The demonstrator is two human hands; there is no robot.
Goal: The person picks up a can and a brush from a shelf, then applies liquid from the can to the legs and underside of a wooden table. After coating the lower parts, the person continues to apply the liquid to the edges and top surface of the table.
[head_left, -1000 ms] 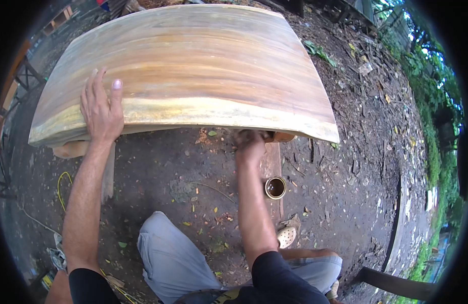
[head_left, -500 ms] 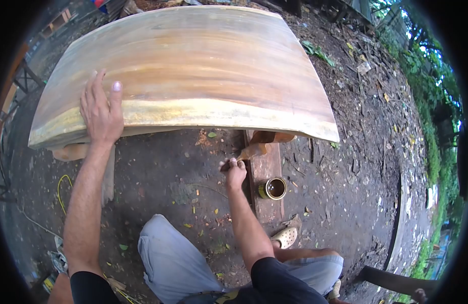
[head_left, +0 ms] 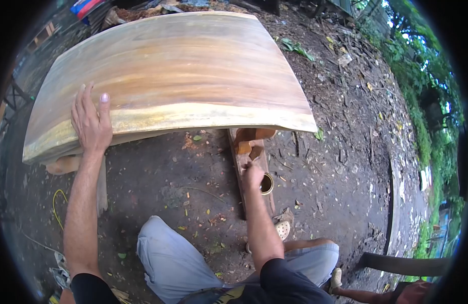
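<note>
Head view: left hand (head_left: 93,126) lies open and flat on the near left part of a wood slab tabletop (head_left: 178,66), fingers pointing away, thumb apart, gripping nothing. Slab fills the upper left and centre, brown grain in the middle, pale yellow strip along the near edge. Right hand (head_left: 253,175) is in front of the slab's near edge, above a wooden plank (head_left: 270,201) on the ground; fingers look curled but blurred, cannot tell whether anything is gripped. Just right of it, an uncapped can (head_left: 271,185) stands on the plank, partly covered by the hand, dark inside. Curved brown wood support (head_left: 262,134) shows under the slab edge, at the plank's far end. Paler wood piece (head_left: 61,166) under the slab's left end. Yellow cord (head_left: 55,207) on the dirt at left. Wearer's grey-blue trousers (head_left: 168,248) at bottom, beige clog (head_left: 283,229) near the plank's near end. Another person's leg (head_left: 363,295) at lower right, near a dark beam (head_left: 404,264). Green foliage (head_left: 421,86) along the right.
</note>
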